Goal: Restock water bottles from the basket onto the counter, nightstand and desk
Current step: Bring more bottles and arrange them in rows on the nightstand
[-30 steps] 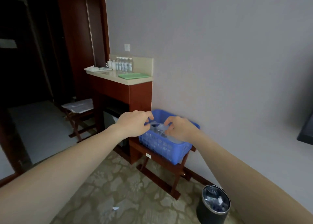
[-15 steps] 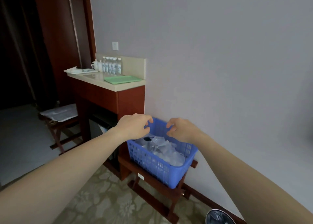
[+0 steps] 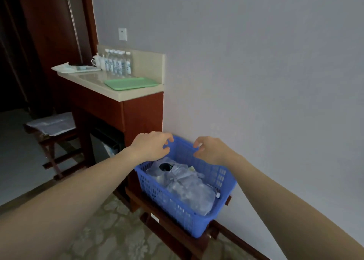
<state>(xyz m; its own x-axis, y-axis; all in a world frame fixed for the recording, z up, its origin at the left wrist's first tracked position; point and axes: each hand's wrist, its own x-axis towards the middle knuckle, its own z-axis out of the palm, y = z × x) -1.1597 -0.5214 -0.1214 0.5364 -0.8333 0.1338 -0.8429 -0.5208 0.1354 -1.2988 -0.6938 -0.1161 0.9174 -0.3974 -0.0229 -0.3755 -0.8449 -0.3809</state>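
Observation:
A blue plastic basket (image 3: 177,206) sits on a low wooden rack (image 3: 173,232) against the wall. It holds a clear plastic-wrapped pack of water bottles (image 3: 187,189). My left hand (image 3: 151,146) and my right hand (image 3: 210,150) hover just above the basket's far end, a small gap between them. Their fingers are loosely curled and hold nothing. Several water bottles (image 3: 118,64) stand in a row at the back of the beige counter (image 3: 92,78) further left.
A green tray (image 3: 132,83) lies on the counter's near end, with a white cup (image 3: 96,61) and a tray of items behind. Under the counter is a dark mini-fridge (image 3: 106,143). A folding stool with papers (image 3: 52,123) stands left. Patterned carpet covers the floor.
Both hands have lifted off the plastic wrap inside the basket and now hover above its rim. The view has moved closer and tilted up, and the black bin has left the frame.

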